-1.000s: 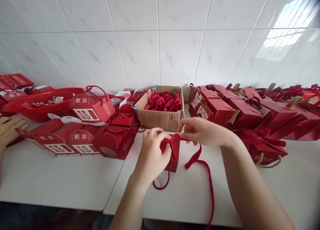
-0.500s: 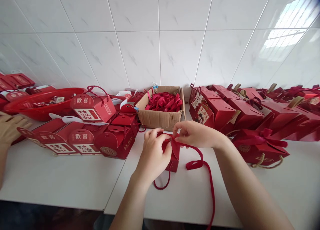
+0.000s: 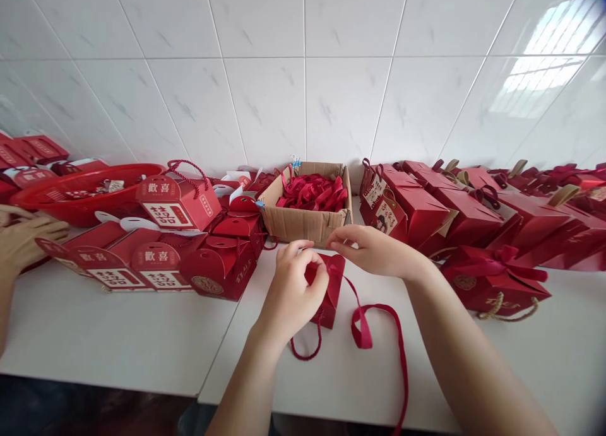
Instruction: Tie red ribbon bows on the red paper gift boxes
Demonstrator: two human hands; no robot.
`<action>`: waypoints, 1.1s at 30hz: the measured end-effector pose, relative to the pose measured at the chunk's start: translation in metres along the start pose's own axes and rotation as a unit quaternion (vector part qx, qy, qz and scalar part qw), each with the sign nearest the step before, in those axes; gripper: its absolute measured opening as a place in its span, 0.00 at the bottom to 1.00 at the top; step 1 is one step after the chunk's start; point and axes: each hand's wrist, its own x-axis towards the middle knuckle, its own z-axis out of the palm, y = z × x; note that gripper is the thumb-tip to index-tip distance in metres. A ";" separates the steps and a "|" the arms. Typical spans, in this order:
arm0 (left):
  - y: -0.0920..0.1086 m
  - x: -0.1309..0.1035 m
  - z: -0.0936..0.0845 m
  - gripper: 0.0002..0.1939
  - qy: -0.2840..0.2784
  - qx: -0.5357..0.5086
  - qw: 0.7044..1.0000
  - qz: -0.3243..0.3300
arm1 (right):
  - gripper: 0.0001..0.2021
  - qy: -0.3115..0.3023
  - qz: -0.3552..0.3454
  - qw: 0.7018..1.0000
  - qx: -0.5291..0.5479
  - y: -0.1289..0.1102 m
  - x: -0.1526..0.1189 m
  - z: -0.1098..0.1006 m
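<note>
A jointed white table (image 3: 142,341) runs along a wall (image 3: 265,101) of pale, grey-veined tiles, barred window glare (image 3: 542,73) shining at upper right. At centre, a small red box (image 3: 330,294) sits on the table, its ribbon (image 3: 363,332) trailing toward the near edge. The left hand (image 3: 294,291) curls over the box; the right hand (image 3: 367,250) bends near its far end. Whether either pinches anything cannot be told. Behind stands a ribbon-filled carton (image 3: 303,225); other boxes (image 3: 473,213) line both sides. Far left: a co-worker's hand (image 3: 31,239), near a red basin (image 3: 88,214).
</note>
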 end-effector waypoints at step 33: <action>-0.003 -0.007 -0.012 0.09 -0.120 0.018 0.993 0.012 | 0.10 -0.069 -0.008 0.993 0.098 0.003 0.007 0.001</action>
